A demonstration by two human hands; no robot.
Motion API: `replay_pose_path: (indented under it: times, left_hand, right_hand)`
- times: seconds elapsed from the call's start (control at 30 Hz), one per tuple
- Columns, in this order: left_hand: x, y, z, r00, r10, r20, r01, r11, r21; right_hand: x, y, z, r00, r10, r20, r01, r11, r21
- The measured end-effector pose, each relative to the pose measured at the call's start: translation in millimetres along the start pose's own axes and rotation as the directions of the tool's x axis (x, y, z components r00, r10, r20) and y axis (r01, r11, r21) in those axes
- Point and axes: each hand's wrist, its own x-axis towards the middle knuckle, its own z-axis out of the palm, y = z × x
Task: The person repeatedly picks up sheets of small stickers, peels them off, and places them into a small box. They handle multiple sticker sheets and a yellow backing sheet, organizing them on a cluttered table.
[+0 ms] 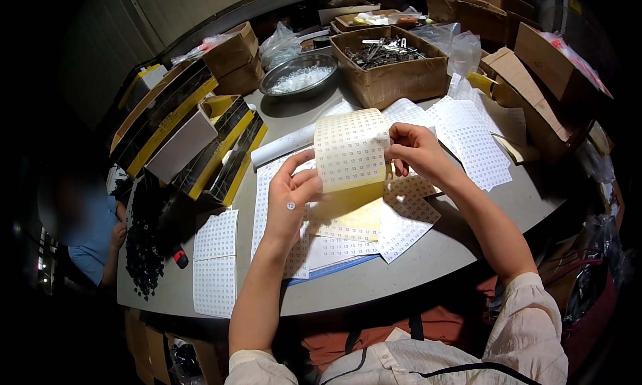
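Between my two hands, a cream sheet of small printed stickers is held up off the table and curves over at its top. My left hand pinches its left edge, and a small round white sticker is stuck on the back of that hand. My right hand grips the sheet's right edge with bent fingers. Beneath it lie a yellowish sheet and several white sticker sheets, overlapping. A rolled white sheet rests behind my left hand.
Farther back stand a metal bowl of clear small pieces and a cardboard box of dark metal parts. Black-and-yellow boxes and a heap of small black pieces lie left. More sticker sheets spread right. Another person's arm shows at far left.
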Motion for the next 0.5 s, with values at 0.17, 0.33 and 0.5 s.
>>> replay_pose_path:
  times: [0.17, 0.33, 0.5]
  left_hand:
    - [1.4, -4.0, -2.3, 1.0, -0.009, 0.002, 0.009, 1.0, 0.012]
    - [1.6, -4.1, -2.9, 1.0, -0.015, 0.015, 0.015, 1.0, 0.008]
    - [2.6, -6.7, -2.1, 1.0, -0.024, 0.015, 0.024, 1.0, 0.02]
  right_hand:
    - [0.1, -0.2, 3.3, 0.999, -0.031, -0.044, 0.033, 0.999, 0.029]
    - [-0.3, -1.0, 4.1, 0.998, -0.037, -0.051, 0.039, 0.999, 0.03]
    - [-0.7, -0.5, 0.0, 0.999, -0.027, -0.033, 0.027, 1.0, -0.013]
